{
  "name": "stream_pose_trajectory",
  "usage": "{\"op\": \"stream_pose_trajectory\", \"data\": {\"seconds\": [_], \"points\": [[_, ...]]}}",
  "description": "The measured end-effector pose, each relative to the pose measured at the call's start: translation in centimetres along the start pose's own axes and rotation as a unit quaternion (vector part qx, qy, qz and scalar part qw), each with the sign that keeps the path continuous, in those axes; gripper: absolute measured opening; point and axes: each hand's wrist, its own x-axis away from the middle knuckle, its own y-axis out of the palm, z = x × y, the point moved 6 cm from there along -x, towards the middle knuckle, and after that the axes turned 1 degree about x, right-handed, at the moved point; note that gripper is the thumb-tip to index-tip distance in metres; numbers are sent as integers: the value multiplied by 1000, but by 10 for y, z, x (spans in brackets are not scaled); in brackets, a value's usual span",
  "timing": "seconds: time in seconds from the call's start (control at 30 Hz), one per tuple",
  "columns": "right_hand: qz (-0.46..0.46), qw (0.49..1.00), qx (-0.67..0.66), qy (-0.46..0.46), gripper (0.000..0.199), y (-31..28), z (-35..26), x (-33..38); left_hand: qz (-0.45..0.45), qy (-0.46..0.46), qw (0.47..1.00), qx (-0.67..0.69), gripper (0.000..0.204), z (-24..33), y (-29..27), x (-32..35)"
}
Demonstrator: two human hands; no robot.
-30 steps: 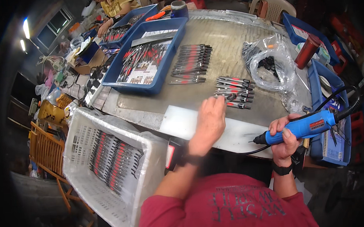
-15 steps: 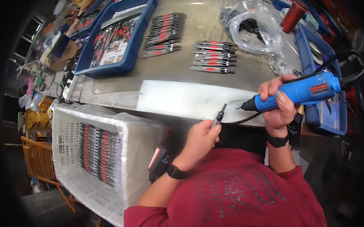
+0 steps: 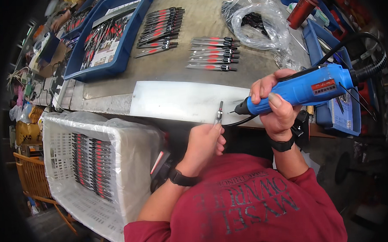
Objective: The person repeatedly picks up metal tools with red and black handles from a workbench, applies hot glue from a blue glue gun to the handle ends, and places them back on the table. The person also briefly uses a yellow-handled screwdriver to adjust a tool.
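Observation:
My left hand (image 3: 203, 142) pinches a slim piece with a grey body and a dark, narrow end (image 3: 219, 114), held nearly upright at the front edge of a white board (image 3: 171, 100). Its lower part is hidden in the fingers. My right hand (image 3: 276, 104) is wrapped round a blue electric screwdriver (image 3: 309, 88), whose thin bit points left. Bit and piece are close together, with a small gap seeming to lie between them. Beyond the board, similar pointed grey, red and black pieces (image 3: 214, 55) lie in a column, and a longer stack (image 3: 162, 29) is further left.
A white plastic-lined crate (image 3: 126, 167) at left holds two columns of such pieces. Blue trays stand far left (image 3: 75, 75) and right (image 3: 348, 129). A clear bag of black parts (image 3: 241, 15) and a red cylinder (image 3: 302, 10) are at the back. The screwdriver's black cable (image 3: 379, 54) loops at right.
The whole view has shifted, so the table appears further left and up. My left hand has turned the piece more upright. The screwdriver bit is slightly nearer to it.

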Motion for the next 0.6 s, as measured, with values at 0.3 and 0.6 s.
{"op": "stream_pose_trajectory", "data": {"seconds": [0.3, 0.6], "points": [[-29, 999, 22, 28, 51, 12, 9, 0, 5, 5, 1000, 0, 22, -2, 1, -3], [-41, 997, 33, 53, 52, 17, 16, -3, 9, -2, 1000, -14, 21, 1, 1, -1]]}}
